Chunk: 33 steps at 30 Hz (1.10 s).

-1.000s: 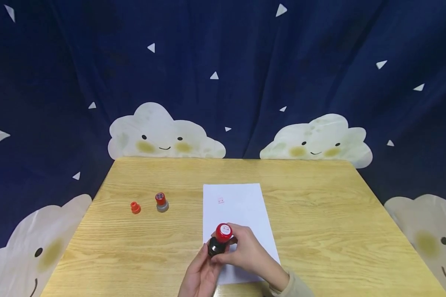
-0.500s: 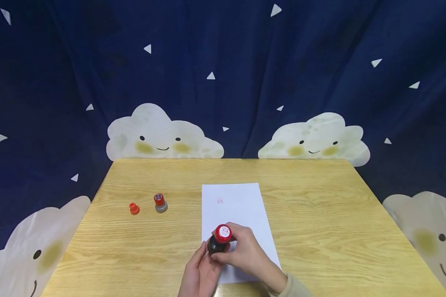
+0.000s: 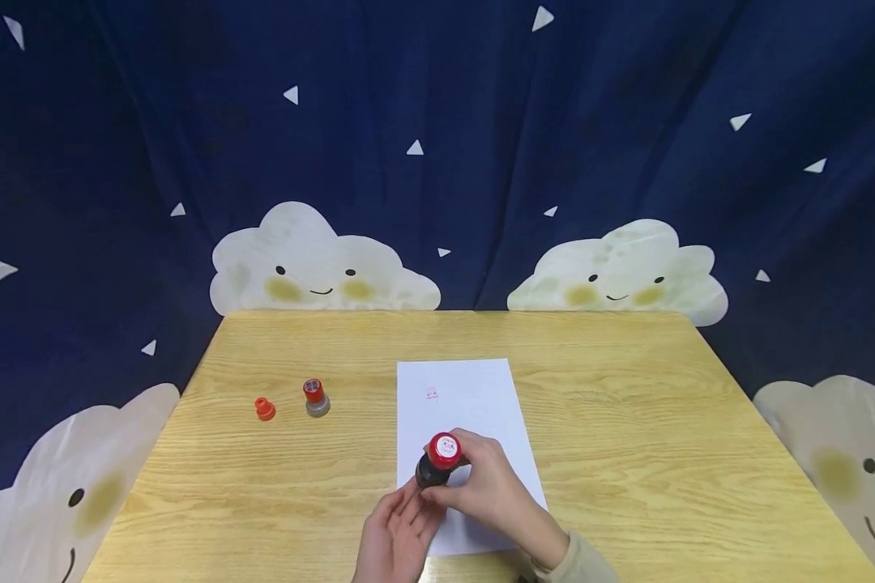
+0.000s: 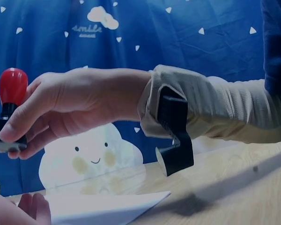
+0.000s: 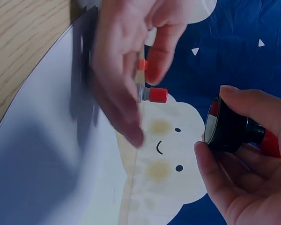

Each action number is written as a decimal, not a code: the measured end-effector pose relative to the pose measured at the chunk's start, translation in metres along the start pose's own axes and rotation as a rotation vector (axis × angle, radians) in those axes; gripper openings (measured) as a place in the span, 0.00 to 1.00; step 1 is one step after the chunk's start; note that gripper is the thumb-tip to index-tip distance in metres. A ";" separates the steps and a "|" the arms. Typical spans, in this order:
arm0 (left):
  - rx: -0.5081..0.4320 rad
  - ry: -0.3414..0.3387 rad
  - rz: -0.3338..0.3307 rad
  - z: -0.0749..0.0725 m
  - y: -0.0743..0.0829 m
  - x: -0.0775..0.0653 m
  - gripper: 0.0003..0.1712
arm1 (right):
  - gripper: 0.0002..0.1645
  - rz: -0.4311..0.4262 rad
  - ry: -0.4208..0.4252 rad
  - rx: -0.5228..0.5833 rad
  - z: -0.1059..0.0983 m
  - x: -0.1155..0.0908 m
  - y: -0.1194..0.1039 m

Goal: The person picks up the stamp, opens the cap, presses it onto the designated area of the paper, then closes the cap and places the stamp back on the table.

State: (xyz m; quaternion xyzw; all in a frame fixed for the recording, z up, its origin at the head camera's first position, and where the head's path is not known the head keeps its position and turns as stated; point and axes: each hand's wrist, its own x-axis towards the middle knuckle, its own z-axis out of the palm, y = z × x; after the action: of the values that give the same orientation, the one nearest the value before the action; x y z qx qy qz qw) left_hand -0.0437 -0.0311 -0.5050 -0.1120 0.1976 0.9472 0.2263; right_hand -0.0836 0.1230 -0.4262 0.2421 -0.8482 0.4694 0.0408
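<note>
My right hand (image 3: 490, 487) grips a stamp (image 3: 445, 452) by its black base, thumb on one side and fingers on the other. Its red knob carries a round printed label on top. Seen from the left wrist, the stamp (image 4: 12, 89) is upright with its flat face down, raised above the paper. My left hand (image 3: 397, 536) lies palm up beside it, fingers extended and holding nothing; the right wrist view shows a gap between this hand (image 5: 124, 70) and the stamp (image 5: 225, 126). White paper (image 3: 474, 397) lies beneath, bearing a small pink print (image 3: 432, 393).
To the left on the wooden table (image 3: 591, 389) stands a smaller red and grey stamp (image 3: 317, 398). Beside it sits a small red cap (image 3: 265, 409). A dark blue curtain (image 3: 474, 162) with clouds hangs behind the table's far edge.
My right hand has moved the stamp slightly up and to the right, away from my left hand. The left fingers, earlier against the black base, have let go and straightened.
</note>
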 end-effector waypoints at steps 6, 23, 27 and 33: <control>0.072 0.042 0.022 -0.006 0.000 0.000 0.32 | 0.26 -0.014 0.018 -0.021 -0.004 0.000 0.004; 0.001 0.113 0.009 -0.007 0.008 -0.005 0.31 | 0.26 0.125 0.113 -0.149 -0.035 0.012 0.023; 0.018 0.111 -0.003 -0.008 0.010 -0.006 0.32 | 0.27 0.174 0.168 -0.153 -0.048 0.016 0.035; 0.056 0.093 -0.017 -0.006 0.013 -0.007 0.32 | 0.28 0.258 0.250 -0.131 -0.074 0.023 0.063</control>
State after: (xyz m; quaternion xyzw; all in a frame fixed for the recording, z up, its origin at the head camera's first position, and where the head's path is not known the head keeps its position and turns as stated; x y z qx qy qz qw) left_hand -0.0431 -0.0468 -0.5045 -0.1512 0.2332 0.9331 0.2281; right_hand -0.1440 0.2031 -0.4273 0.0679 -0.8893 0.4408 0.1013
